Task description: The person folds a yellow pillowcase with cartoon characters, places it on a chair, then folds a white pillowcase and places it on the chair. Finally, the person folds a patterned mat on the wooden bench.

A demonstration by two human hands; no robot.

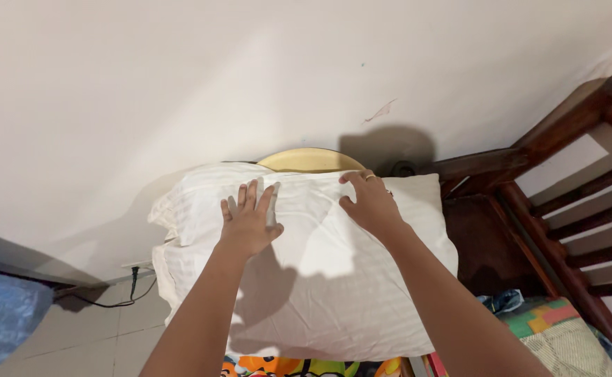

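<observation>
A large white pillow (320,293) with a faint striped weave lies in front of me, its far edge against the wall. My left hand (248,220) rests flat on its upper left part, fingers spread. My right hand (369,202) presses on its upper middle, fingers curled over the far edge; a ring shows on one finger. Neither hand holds anything else. A yellow rounded object (311,160) pokes up behind the pillow, mostly hidden.
A dark wooden bed frame (557,181) with slats stands at the right. A colourful patterned sheet (550,321) shows at the bottom right and below the pillow. A black cable (128,297) runs on the tiled floor at left, near a blue cloth (2,314).
</observation>
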